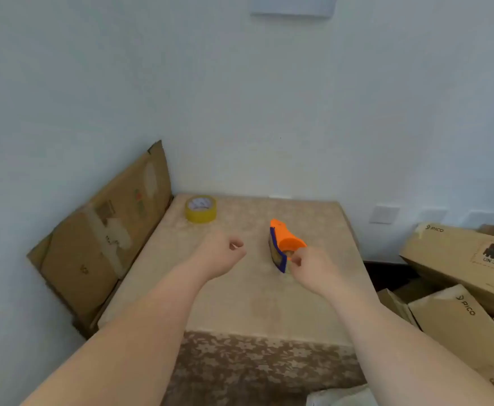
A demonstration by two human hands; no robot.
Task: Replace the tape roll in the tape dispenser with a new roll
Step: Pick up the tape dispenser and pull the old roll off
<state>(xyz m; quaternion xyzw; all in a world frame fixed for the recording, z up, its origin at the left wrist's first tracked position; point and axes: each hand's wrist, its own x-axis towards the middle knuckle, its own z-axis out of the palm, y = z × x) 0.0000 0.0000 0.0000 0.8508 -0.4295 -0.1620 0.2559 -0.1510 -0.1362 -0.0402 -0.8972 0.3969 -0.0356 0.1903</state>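
An orange and blue tape dispenser [283, 244] lies on a small table [239, 288] covered with a beige patterned cloth. My right hand [310, 266] touches its near end, fingers curled against it; whether it grips it is unclear. My left hand [220, 253] hovers above the table's middle, left of the dispenser, with fingers loosely curled and nothing in them. A yellow tape roll [200, 209] lies flat at the table's far left corner, apart from both hands.
Flattened cardboard [102, 238] leans against the wall left of the table. Several cardboard boxes [459, 259] are stacked to the right. A white wall stands right behind the table.
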